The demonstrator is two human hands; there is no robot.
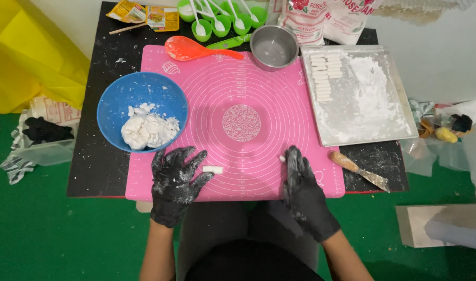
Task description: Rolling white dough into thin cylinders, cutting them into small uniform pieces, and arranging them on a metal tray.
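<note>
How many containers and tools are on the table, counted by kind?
Blue bowl: 1
Metal pot: 1
Metal tray: 1
Orange spoon: 1
Scraper with wooden handle: 1
Small green cups: about 5, partly cut off at the top edge
Total: about 10

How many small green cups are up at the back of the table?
5 small green plastic cups at least, clustered at the back edge. Each holds a white spoon; the frame edge may hide more.

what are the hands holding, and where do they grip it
Nothing is gripped. The right hand lies flat on a small white dough piece; the left hand rests open beside another dough piece.
</note>
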